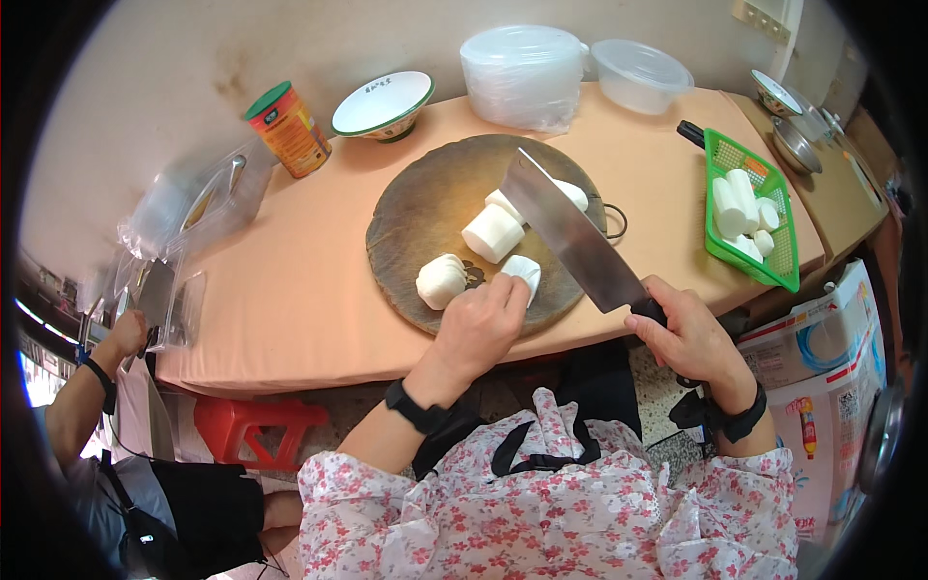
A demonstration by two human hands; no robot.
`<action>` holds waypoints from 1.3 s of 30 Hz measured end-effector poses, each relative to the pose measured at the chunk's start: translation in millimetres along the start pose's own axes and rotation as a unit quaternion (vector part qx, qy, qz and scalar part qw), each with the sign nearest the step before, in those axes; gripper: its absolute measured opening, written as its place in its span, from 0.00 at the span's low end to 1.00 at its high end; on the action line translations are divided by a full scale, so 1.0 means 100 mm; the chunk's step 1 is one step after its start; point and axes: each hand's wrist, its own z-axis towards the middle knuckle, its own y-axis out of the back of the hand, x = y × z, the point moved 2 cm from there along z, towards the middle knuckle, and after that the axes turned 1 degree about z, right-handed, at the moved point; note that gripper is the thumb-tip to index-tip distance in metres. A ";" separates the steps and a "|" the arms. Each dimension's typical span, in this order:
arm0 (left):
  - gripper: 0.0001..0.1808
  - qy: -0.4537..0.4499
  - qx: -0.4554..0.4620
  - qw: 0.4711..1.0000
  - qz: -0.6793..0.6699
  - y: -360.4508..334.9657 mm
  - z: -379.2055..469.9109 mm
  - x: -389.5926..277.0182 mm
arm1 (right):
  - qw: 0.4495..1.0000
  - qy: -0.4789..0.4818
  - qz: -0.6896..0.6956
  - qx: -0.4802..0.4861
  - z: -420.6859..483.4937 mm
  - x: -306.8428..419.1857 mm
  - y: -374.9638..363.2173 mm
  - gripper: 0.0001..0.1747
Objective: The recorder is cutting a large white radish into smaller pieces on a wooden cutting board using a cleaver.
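My right hand point(685, 330) grips the black handle of a broad metal cleaver point(573, 235), its blade slanting up and left above the round wooden chopping board point(406, 210). At the board's near edge, my left hand point(482, 319) has its fingertips on a flat-cut white vegetable piece point(523, 272); whether it grips it is hard to tell. Left of that lies a stack of white slices point(441, 281). Thick peeled white chunks point(493, 233) rest in the middle of the board, and another peeled piece point(571, 194) is partly hidden behind the blade.
A green plastic basket point(786, 270) at right holds several white pieces. Behind the board stand a white bowl point(384, 105), wrapped plastic containers point(520, 80) and a clear lidded bowl point(641, 76). An orange canister point(290, 134) stands back left. A co-worker's hand point(129, 332) holds a blade at far left.
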 end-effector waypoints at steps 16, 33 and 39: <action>0.24 0.083 -0.041 0.986 -0.138 -0.18 -0.18 -0.01 | 0.838 -0.085 0.522 -0.132 0.33 -1.23 -0.13 0.09; 0.20 0.087 -0.100 0.986 -0.102 -0.39 -0.22 0.05 | 0.805 -0.115 0.564 -0.142 0.50 -1.47 -0.21 0.09; 0.20 0.096 -0.104 0.985 -0.098 -0.40 -0.25 0.04 | 0.816 -0.129 0.544 -0.146 0.51 -1.47 -0.25 0.10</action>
